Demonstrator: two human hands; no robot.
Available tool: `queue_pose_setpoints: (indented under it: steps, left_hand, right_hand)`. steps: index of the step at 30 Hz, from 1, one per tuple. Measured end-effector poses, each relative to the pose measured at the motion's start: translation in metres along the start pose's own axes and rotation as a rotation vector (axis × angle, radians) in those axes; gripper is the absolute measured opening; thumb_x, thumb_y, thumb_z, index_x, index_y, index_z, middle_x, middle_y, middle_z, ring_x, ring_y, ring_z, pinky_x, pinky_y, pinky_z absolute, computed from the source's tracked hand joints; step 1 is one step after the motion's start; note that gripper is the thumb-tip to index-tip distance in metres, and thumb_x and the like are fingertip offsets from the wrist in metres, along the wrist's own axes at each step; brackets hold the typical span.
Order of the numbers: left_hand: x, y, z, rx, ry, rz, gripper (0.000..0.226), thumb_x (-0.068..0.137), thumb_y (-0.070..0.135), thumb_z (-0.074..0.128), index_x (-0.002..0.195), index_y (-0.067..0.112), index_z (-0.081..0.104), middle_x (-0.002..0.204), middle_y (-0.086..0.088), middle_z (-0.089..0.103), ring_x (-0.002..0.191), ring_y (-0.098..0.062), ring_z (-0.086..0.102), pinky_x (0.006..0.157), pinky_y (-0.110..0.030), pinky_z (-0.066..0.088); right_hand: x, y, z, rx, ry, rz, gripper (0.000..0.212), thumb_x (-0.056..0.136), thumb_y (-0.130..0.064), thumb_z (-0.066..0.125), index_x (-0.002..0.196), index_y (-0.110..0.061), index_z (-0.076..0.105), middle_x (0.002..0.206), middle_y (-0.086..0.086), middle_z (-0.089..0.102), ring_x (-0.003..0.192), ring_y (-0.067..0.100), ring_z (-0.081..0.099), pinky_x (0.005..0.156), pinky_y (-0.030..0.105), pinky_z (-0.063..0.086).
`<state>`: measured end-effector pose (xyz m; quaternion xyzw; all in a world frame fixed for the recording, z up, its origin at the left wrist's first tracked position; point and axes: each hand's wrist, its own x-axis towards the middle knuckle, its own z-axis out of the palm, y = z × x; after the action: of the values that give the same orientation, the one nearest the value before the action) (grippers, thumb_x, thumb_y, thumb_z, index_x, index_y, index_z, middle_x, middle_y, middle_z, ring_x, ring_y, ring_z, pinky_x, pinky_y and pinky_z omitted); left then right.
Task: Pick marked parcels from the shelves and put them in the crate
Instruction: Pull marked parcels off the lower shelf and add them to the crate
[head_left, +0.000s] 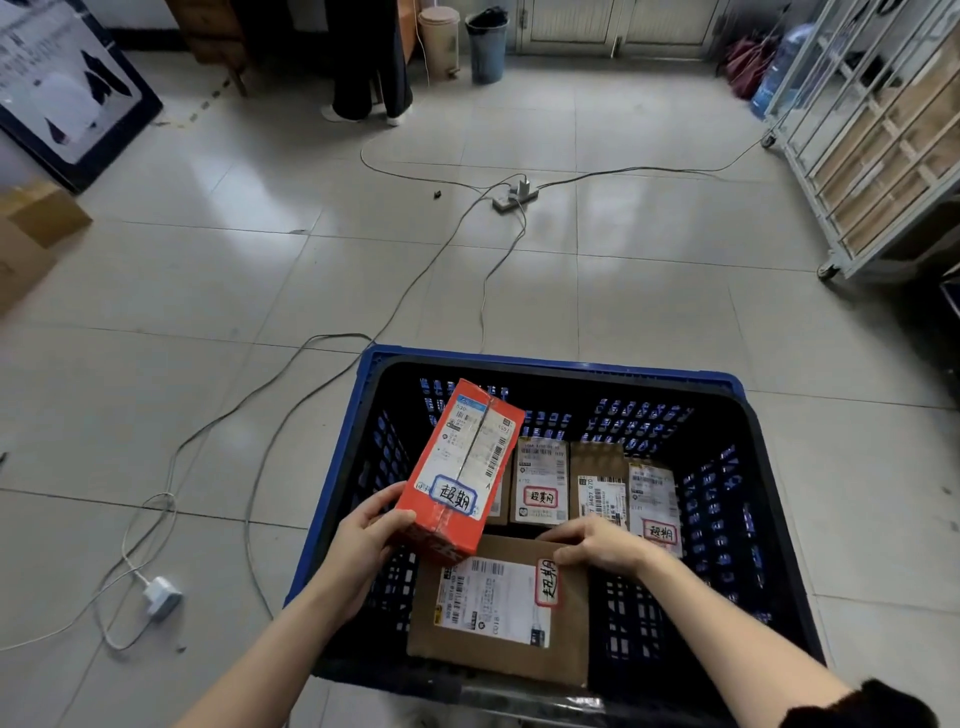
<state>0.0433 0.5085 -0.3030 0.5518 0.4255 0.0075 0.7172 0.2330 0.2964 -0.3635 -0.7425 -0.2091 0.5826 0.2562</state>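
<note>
Head view: your left hand (371, 540) grasps the red parcel (462, 467), tilted above the crate's (545, 364) left side and not yet set down. Your right hand (597, 545) curls over the far edge of the brown parcel (498, 623) by the near wall. Count: one crate, one parcel in hand, at least four inside. What remains to pick is out of view.

Power strip (514, 199) mid-floor, cables (639, 168) trailing; white charger (162, 597) left; beige bin (439, 39) beside grey bin (487, 49), far wall.
</note>
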Motion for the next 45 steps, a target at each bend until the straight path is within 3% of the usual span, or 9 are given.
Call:
queue_pose_setpoints:
  steps: [6,14,21,24,28,35,39,41,45]
  left_hand:
    - [0.002,0.0,-0.006,0.013,-0.005,-0.004,0.036,0.089,0.009,0.056,0.121,0.023,0.05,0.112,-0.007,0.064,0.1,-0.014,0.061,0.068,-0.018,0.047]
    - [0.01,-0.017,-0.011,0.007,0.012,-0.048,0.036,0.088,0.01,0.059,0.122,0.022,0.053,0.112,-0.009,0.065,0.109,-0.024,0.06,0.094,-0.037,0.048]
    - [0.016,-0.004,-0.01,0.069,-0.087,-0.09,0.051,0.063,0.023,0.064,0.113,0.02,0.063,0.108,-0.009,0.07,0.1,-0.022,0.063,0.079,-0.028,0.049]
    - [0.018,0.005,-0.006,0.123,-0.194,-0.126,0.046,0.059,0.023,0.063,0.105,0.022,0.067,0.101,-0.006,0.072,0.095,-0.019,0.062,0.081,-0.028,0.048]
    - [0.031,0.005,0.003,0.065,-0.127,-0.128,0.042,0.078,0.014,0.065,0.119,0.014,0.056,0.105,-0.008,0.067,0.096,-0.019,0.061,0.081,-0.028,0.048]
    - [0.046,-0.012,0.018,0.115,0.209,-0.116,0.039,0.091,0.024,0.059,0.122,0.004,0.048,0.111,-0.016,0.062,0.09,-0.028,0.066,0.078,-0.044,0.057]
    - [0.042,-0.022,0.02,0.259,0.17,-0.132,0.034,0.094,0.018,0.055,0.123,0.0,0.054,0.1,-0.011,0.064,0.083,-0.023,0.065,0.077,-0.039,0.057]
    - [0.04,-0.025,0.02,0.347,0.114,-0.157,0.038,0.094,0.01,0.052,0.131,0.001,0.05,0.11,-0.012,0.061,0.09,-0.024,0.064,0.08,-0.038,0.056]
    - [0.034,-0.03,0.016,0.458,0.062,-0.175,0.05,0.092,0.001,0.049,0.141,0.01,0.04,0.125,-0.014,0.058,0.098,-0.026,0.064,0.083,-0.038,0.056]
  right_hand:
    - [0.022,-0.008,0.026,0.044,0.067,-0.051,0.033,0.09,-0.012,0.056,0.122,-0.015,0.06,0.118,0.003,0.063,0.094,0.007,0.061,0.074,0.012,0.048]
    - [0.032,0.004,0.046,-0.198,0.305,-0.006,0.04,0.093,-0.015,0.051,0.132,-0.013,0.051,0.138,0.004,0.051,0.131,0.018,0.043,0.105,0.024,0.032]
    - [0.005,-0.031,0.009,0.208,0.559,-0.141,0.052,0.095,-0.023,0.049,0.142,-0.007,0.033,0.143,0.009,0.042,0.13,0.021,0.041,0.102,0.03,0.035]
    - [0.0,-0.042,0.001,0.427,0.535,-0.109,0.053,0.096,-0.025,0.048,0.142,-0.007,0.031,0.138,0.01,0.046,0.12,0.023,0.049,0.096,0.033,0.043]
    - [-0.006,-0.04,0.007,0.494,0.481,-0.079,0.031,0.095,-0.016,0.049,0.123,-0.004,0.052,0.098,0.004,0.067,0.086,0.017,0.066,0.067,0.024,0.053]
    - [-0.019,-0.017,0.044,0.497,0.584,0.031,0.033,0.09,-0.019,0.057,0.121,-0.007,0.049,0.103,0.001,0.063,0.088,0.015,0.066,0.071,0.027,0.056]
    - [-0.029,0.0,0.065,0.454,0.55,0.125,0.043,0.086,-0.017,0.064,0.124,-0.011,0.044,0.108,0.001,0.06,0.091,0.016,0.064,0.074,0.032,0.056]
    - [-0.03,0.004,0.073,0.443,0.52,0.162,0.05,0.085,-0.017,0.065,0.128,-0.012,0.041,0.114,0.004,0.06,0.096,0.019,0.063,0.082,0.041,0.056]
    - [-0.031,-0.002,0.077,0.322,0.537,0.149,0.053,0.086,-0.016,0.064,0.133,-0.012,0.039,0.12,0.006,0.059,0.098,0.016,0.059,0.087,0.034,0.052]
